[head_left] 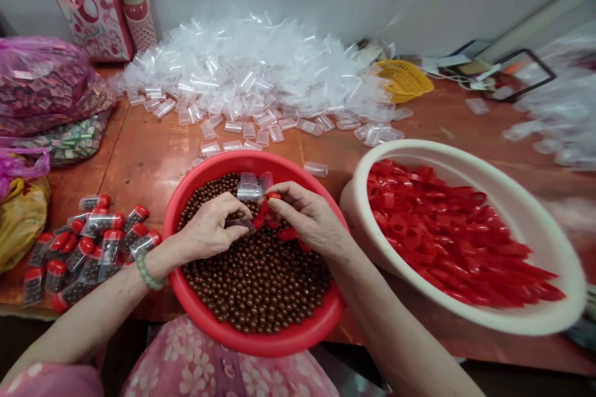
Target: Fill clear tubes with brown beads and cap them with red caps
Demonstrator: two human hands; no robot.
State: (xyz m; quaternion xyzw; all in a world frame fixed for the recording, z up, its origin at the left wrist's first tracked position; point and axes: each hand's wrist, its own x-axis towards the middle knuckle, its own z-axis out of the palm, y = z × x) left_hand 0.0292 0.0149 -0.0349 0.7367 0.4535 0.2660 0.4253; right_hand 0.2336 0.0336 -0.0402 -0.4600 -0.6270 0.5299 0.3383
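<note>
Over a red basin of small brown balls, both of my hands work close together. My left hand pinches a clear plastic tube, partly hidden by the fingers. The fingers of my right hand are closed on a red plastic cap, right beside the tube's end. More red caps show under the right palm. Clear empty tubes lie on the balls just beyond my fingers.
Filled red-capped tubes lie left of the basin. On the right stands a white basin of red caps. Clear tubes are heaped along the wall, near a yellow basket. Plastic bags and a thermos stand left.
</note>
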